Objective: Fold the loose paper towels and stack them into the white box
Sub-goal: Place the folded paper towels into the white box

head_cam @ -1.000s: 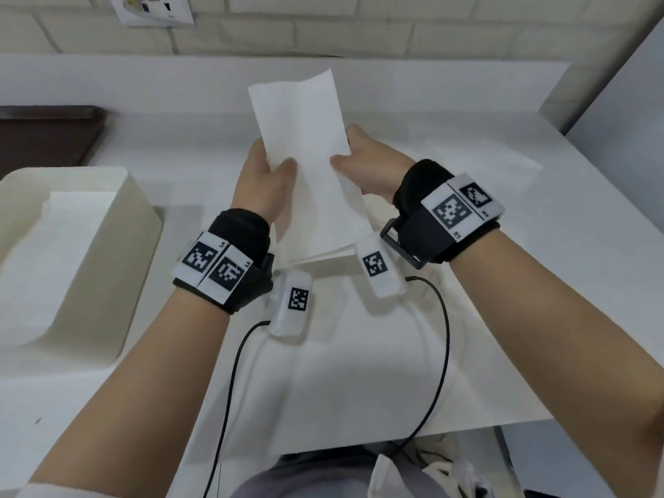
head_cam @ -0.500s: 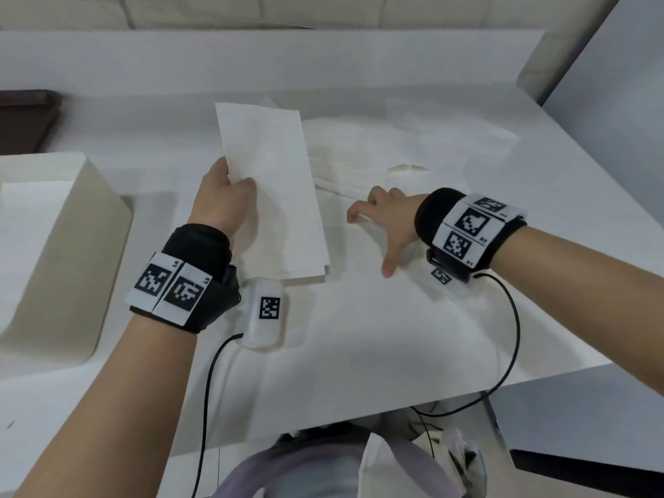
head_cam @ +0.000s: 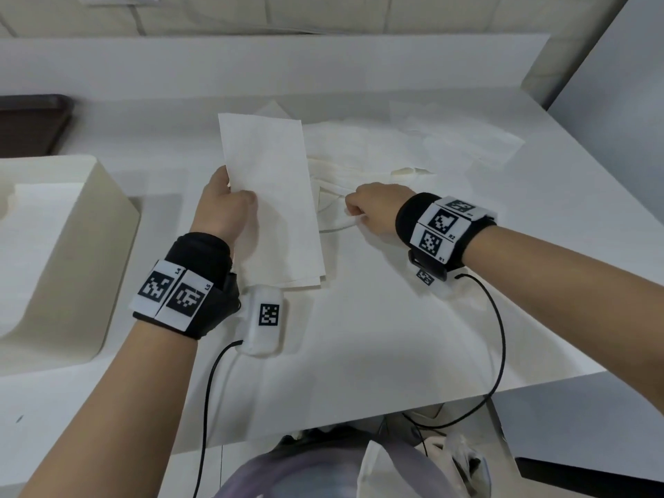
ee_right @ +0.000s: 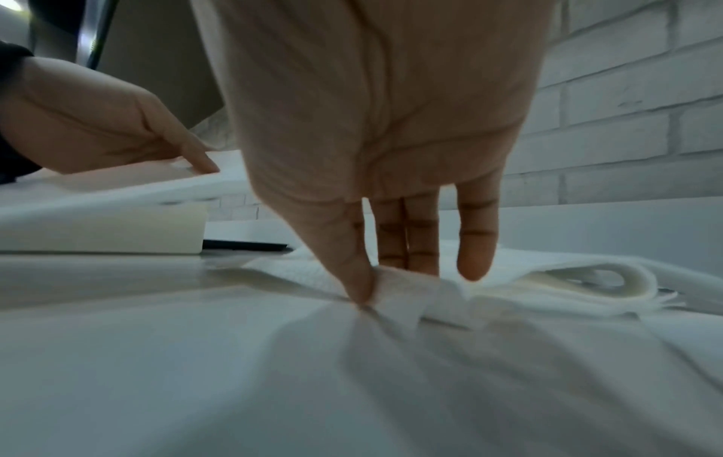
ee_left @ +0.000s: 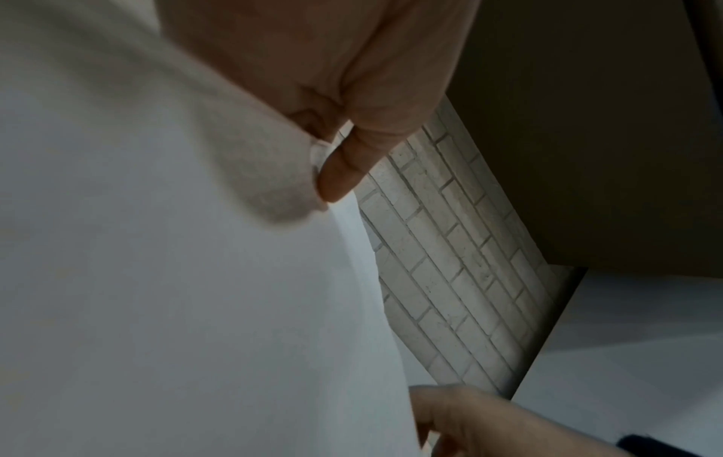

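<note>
Bright even head view, dim blurred wrist views, wide-angle bending

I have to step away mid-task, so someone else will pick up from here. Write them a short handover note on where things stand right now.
Left hand: grips a folded paper towel by its left edge, raised over the table.
Right hand: thumb and fingers pinch the edge of a loose towel on the pile of unfolded towels at the back right.
White box: at the left, with folded towels already inside.
Done: one more towel folded, not yet boxed.
Left: put the held towel in the box, then fold and stack those in the pile.
</note>
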Demonstrator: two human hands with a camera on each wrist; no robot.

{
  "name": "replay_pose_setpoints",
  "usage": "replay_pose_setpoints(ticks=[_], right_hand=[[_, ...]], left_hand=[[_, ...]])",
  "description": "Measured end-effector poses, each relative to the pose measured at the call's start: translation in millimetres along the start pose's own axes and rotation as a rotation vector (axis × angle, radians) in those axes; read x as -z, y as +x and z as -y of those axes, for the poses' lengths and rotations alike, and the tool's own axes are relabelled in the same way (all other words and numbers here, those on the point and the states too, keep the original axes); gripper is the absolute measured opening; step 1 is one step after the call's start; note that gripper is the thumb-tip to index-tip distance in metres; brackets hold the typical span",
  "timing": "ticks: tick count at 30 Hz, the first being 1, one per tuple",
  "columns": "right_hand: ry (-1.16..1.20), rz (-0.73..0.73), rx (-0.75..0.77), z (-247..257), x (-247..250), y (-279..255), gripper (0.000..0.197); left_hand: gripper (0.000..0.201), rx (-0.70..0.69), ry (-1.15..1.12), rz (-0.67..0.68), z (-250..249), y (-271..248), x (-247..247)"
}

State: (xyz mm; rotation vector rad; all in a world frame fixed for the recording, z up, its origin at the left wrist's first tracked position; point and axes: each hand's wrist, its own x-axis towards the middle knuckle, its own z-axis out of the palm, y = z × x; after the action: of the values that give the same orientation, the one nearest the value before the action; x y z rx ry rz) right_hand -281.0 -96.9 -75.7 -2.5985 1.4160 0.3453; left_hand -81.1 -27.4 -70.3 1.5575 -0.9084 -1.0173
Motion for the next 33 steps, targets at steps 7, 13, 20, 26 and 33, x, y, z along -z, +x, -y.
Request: replay_pose_setpoints(ticks=[7,13,20,26,33], right_hand=[[0.502,-0.392,-0.045,-2.1,32.9,-0.9,0.011],[0.645,-0.532,0.013,-5.2,56.8,-2.9,0.018],[0.566,-0.509,0.026,-18.0,79.6,-13.6,0.036],[0.818,-0.562,0.188,-24.6,101.5,-25.0,0.014],[0.98,-0.401,0.417,-27.7,136.1,-57.8,0.011]], left_hand=[[0.031,-0.012,0.018,-0.043,0.7,2.5,3.3],[0.046,-0.019,-0.008,-0.077,0.1,3.9,1.6],[0.057,-0.013,0.021,-0.069,0.1,5.3,3.0],[0.06,-0.034,0.041,-0.043,-3.1,7.4,3.5],[0.043,-0.168,-0.042,-0.08,-26.1,5.4,8.4]])
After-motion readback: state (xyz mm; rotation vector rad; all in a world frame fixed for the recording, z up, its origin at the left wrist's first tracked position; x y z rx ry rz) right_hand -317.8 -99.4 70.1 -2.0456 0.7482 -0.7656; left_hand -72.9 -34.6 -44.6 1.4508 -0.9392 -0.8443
